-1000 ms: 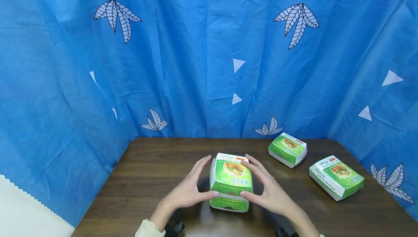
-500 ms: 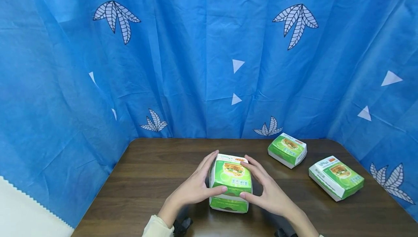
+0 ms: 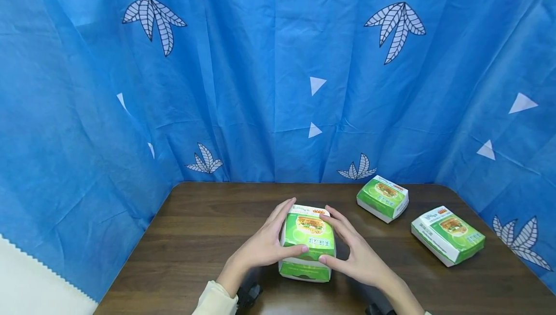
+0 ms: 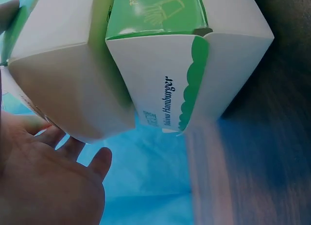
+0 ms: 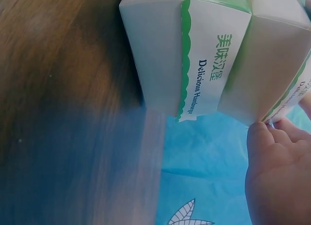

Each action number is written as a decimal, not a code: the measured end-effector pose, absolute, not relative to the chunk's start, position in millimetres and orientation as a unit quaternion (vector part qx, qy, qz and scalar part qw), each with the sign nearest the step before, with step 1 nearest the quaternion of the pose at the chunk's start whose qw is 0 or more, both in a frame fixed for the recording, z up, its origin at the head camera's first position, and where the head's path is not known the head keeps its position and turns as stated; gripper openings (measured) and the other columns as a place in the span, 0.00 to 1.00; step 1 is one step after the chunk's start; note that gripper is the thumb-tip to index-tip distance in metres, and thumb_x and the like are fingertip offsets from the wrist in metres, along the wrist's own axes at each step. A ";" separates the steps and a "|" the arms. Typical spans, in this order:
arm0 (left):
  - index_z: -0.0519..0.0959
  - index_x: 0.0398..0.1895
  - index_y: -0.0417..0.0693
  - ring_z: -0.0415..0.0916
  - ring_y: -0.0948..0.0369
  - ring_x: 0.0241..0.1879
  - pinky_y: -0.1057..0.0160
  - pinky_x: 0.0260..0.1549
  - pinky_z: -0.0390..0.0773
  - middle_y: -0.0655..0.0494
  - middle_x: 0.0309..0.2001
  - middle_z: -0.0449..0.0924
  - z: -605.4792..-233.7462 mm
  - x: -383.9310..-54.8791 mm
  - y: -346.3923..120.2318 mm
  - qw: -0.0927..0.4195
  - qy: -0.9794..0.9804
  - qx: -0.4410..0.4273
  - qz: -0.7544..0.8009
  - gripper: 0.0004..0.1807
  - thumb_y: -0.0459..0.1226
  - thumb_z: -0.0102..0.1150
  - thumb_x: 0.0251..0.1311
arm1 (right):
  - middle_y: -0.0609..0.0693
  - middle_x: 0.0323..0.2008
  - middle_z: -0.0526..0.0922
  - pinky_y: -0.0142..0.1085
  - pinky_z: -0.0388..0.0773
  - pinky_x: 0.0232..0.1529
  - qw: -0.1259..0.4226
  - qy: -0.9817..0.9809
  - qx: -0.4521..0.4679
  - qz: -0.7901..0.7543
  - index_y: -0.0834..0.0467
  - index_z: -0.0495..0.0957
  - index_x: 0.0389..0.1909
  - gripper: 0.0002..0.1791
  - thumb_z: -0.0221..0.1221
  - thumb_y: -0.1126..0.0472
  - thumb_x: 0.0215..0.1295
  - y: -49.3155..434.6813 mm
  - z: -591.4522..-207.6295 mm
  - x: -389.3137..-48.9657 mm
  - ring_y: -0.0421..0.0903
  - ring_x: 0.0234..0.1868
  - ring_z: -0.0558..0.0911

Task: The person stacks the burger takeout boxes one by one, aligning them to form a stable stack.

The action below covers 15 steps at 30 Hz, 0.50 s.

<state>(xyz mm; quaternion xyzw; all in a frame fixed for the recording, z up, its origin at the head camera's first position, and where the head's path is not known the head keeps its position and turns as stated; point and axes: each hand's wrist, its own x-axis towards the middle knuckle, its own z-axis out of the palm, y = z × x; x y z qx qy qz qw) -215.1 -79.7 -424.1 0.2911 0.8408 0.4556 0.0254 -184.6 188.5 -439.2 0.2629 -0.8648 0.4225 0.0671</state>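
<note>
Two green and white hamburger boxes are stacked at the table's middle front in the head view. The upper hamburger box (image 3: 307, 236) sits squarely on the lower hamburger box (image 3: 304, 271). My left hand (image 3: 266, 239) grips the upper box from the left, thumb over its near edge, fingers along its side toward the far corner. From the right, my right hand (image 3: 357, 251) holds the same box, thumb at the near corner and fingers at the far right edge. Both wrist views show the lower box (image 4: 160, 74) on the wood, with neither hand on it.
A third hamburger box (image 3: 382, 200) lies near the back right of the brown table (image 3: 208, 218). Another hamburger box (image 3: 448, 236) lies closer, farther right. A blue curtain (image 3: 260, 88) with leaf prints hangs behind and around the table.
My left hand has slid right and slightly up, and its thumb now reaches farther over the upper box's front. The right hand and all the boxes stay nearly where they were.
</note>
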 end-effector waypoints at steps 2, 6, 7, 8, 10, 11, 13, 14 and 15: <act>0.46 0.83 0.69 0.54 0.57 0.77 0.39 0.71 0.64 0.66 0.82 0.44 -424.3 -215.3 -79.8 0.025 0.840 0.292 0.457 0.58 0.60 0.72 0.56 | 0.45 0.81 0.52 0.36 0.66 0.71 0.069 -0.864 0.265 0.422 0.41 0.61 0.78 0.45 0.72 0.47 0.63 188.6 -438.8 -184.6 0.57 0.78 0.61; 0.46 0.84 0.66 0.55 0.58 0.76 0.41 0.71 0.65 0.66 0.82 0.45 -425.4 -215.7 -80.4 0.026 0.840 0.292 0.457 0.59 0.60 0.73 0.55 | 0.43 0.81 0.52 0.36 0.66 0.71 0.066 -0.865 0.266 0.420 0.40 0.61 0.78 0.45 0.72 0.47 0.63 188.6 -438.6 -184.7 0.57 0.78 0.61; 0.47 0.84 0.65 0.56 0.58 0.76 0.41 0.71 0.65 0.65 0.82 0.45 -426.1 -215.8 -80.7 0.026 0.841 0.291 0.455 0.59 0.60 0.73 0.55 | 0.43 0.81 0.51 0.37 0.66 0.71 0.064 -0.865 0.266 0.421 0.40 0.61 0.78 0.45 0.72 0.47 0.63 188.6 -438.7 -184.6 0.57 0.78 0.60; 0.47 0.84 0.65 0.56 0.57 0.76 0.41 0.70 0.65 0.65 0.82 0.45 -426.7 -215.9 -80.9 0.026 0.841 0.290 0.455 0.59 0.60 0.73 0.55 | 0.43 0.81 0.51 0.37 0.67 0.71 0.062 -0.865 0.266 0.421 0.39 0.61 0.78 0.44 0.72 0.47 0.63 188.5 -438.8 -184.6 0.57 0.78 0.60; 0.47 0.84 0.65 0.57 0.57 0.75 0.41 0.70 0.66 0.64 0.81 0.46 -427.7 -216.3 -81.2 0.027 0.841 0.288 0.457 0.59 0.60 0.73 0.55 | 0.43 0.82 0.51 0.38 0.67 0.71 0.060 -0.865 0.266 0.421 0.39 0.61 0.78 0.44 0.71 0.47 0.64 188.5 -439.1 -184.5 0.57 0.78 0.60; 0.46 0.84 0.65 0.57 0.57 0.75 0.41 0.70 0.66 0.63 0.81 0.46 -428.2 -216.4 -81.3 0.028 0.842 0.286 0.457 0.59 0.60 0.73 0.55 | 0.43 0.82 0.51 0.38 0.67 0.71 0.060 -0.865 0.267 0.421 0.39 0.61 0.78 0.44 0.71 0.47 0.64 188.5 -439.3 -184.4 0.57 0.78 0.60; 0.46 0.84 0.65 0.59 0.56 0.74 0.41 0.69 0.67 0.62 0.81 0.47 -429.6 -216.8 -81.5 0.029 0.843 0.282 0.457 0.60 0.61 0.73 0.54 | 0.43 0.82 0.51 0.38 0.67 0.71 0.061 -0.865 0.268 0.420 0.39 0.61 0.78 0.44 0.71 0.47 0.64 188.6 -439.7 -184.3 0.57 0.78 0.60; 0.46 0.84 0.65 0.59 0.56 0.74 0.41 0.69 0.67 0.62 0.81 0.48 -430.1 -217.0 -81.5 0.030 0.843 0.281 0.457 0.60 0.61 0.73 0.54 | 0.43 0.82 0.51 0.38 0.67 0.71 0.061 -0.865 0.269 0.419 0.39 0.61 0.78 0.44 0.71 0.47 0.64 188.7 -439.9 -184.3 0.57 0.78 0.61; 0.46 0.84 0.65 0.60 0.56 0.74 0.42 0.69 0.68 0.62 0.81 0.48 -430.7 -217.1 -81.5 0.030 0.844 0.279 0.458 0.60 0.61 0.73 0.54 | 0.43 0.82 0.51 0.38 0.67 0.71 0.062 -0.865 0.270 0.419 0.39 0.61 0.78 0.44 0.71 0.47 0.64 188.7 -440.0 -184.3 0.57 0.78 0.61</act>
